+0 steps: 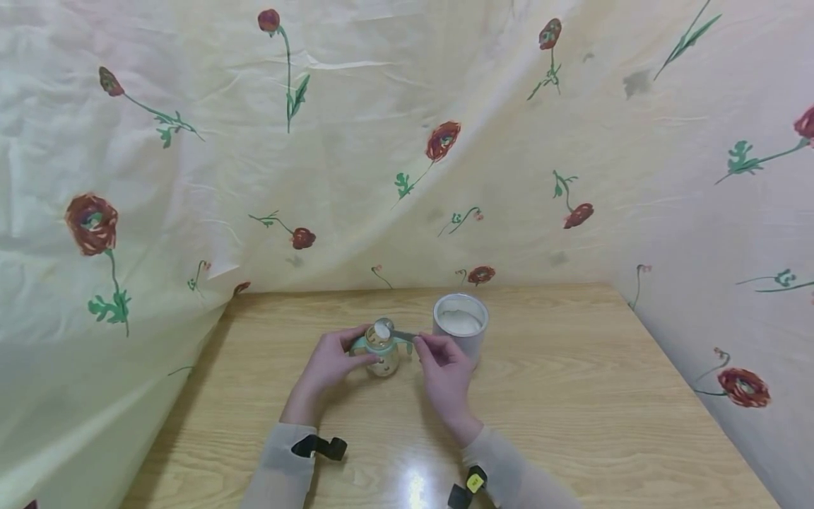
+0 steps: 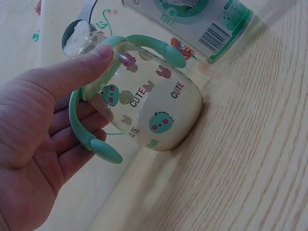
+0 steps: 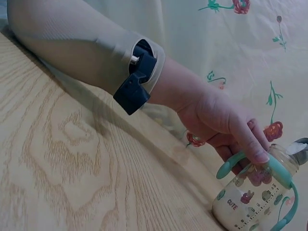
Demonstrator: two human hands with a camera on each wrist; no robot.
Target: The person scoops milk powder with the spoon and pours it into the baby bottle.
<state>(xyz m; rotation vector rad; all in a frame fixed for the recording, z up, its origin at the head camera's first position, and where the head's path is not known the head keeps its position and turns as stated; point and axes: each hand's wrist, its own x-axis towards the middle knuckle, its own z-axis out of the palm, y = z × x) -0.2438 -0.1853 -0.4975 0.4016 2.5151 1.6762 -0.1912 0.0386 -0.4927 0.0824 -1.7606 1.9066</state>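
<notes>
A clear baby bottle point(image 1: 384, 365) with a mint-green handle ring and cartoon prints stands on the table, pale contents inside. My left hand point(image 1: 331, 359) grips it round the neck, thumb on one side and fingers on the other, as the left wrist view shows. Between thumb and fingers my right hand point(image 1: 446, 369) pinches the handle of a grey measuring spoon point(image 2: 66, 36). The spoon's bowl holds white powder point(image 2: 79, 39) and is at the bottle's open mouth. Only the left hand, the bottle and the spoon's bowl show in the right wrist view; the right hand is out of it.
An open can point(image 1: 467, 344) of white powder stands right of the bottle, just behind the right hand; its printed side with a barcode point(image 2: 215, 38) shows in the left wrist view. A floral cloth point(image 1: 356, 177) hangs behind the wooden table point(image 1: 572, 410).
</notes>
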